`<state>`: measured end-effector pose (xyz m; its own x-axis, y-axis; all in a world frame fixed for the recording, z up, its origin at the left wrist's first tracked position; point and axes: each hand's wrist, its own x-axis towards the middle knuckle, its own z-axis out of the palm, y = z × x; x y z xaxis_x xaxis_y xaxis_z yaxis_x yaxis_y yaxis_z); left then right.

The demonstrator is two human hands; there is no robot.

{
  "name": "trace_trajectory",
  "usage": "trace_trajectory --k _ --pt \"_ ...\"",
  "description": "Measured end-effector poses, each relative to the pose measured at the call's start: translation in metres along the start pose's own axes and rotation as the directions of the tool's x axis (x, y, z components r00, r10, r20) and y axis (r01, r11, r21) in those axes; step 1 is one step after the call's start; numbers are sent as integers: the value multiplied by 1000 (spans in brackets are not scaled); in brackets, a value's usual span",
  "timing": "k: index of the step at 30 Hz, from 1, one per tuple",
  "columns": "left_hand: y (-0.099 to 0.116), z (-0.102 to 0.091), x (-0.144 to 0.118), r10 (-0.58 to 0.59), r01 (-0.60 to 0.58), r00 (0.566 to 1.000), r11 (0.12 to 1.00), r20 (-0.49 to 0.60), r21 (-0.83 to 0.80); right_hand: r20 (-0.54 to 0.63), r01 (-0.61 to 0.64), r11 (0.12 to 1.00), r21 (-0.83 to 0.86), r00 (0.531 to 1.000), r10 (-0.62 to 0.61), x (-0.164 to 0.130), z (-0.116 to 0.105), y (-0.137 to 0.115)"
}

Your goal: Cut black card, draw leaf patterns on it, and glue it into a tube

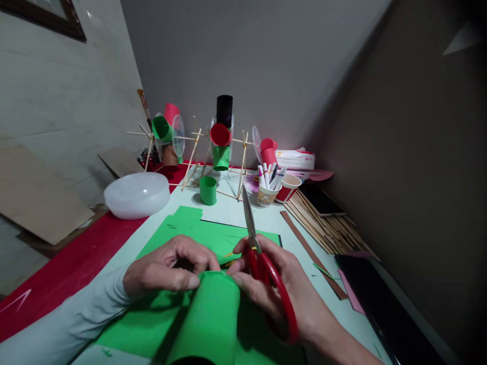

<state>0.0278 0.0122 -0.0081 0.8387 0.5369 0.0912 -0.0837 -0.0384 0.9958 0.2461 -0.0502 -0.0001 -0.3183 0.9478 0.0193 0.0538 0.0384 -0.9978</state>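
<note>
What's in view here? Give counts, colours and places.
large tube: one, green, front centre
scissors: one, red-handled, right hand
paper: count unclear, green, centre
small tube: one, green, behind paper
stick framework: count unclear, tan, rear
mounted tubes: several, multicoloured, framework
discs: several, clear, framework
tub: count unclear, translucent, left
cups: two, beige and red, rear
pens: several, mostly white, beige cup
loose sticks: many, tan, right
devices: two, black, right
strip: one, brown, right
sheets: several, pink, right
packet: one, white, rear right
brush: one, brown, rear left
boards: several, tan, left
picture frame: one, brown, wall
table: one, white and red, centre
left fingers: one hand, tube rim
right fingers: one hand, scissors
</note>
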Motion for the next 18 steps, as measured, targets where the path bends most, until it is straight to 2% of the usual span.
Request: trace_trajectory --k 7,12,18 --pt "0 6 -3 -8 8 1000 999 -5 39 -28 -66 998 6 997 66 1 8 -8" --pt "0 4 -3 -14 15 999 1000 -47 13 50 -119 983 137 992 113 -1 1 -8" --pt "-3 2 2 -47 46 995 999 -83 -8 78 -158 973 169 986 146 -2 0 -10"
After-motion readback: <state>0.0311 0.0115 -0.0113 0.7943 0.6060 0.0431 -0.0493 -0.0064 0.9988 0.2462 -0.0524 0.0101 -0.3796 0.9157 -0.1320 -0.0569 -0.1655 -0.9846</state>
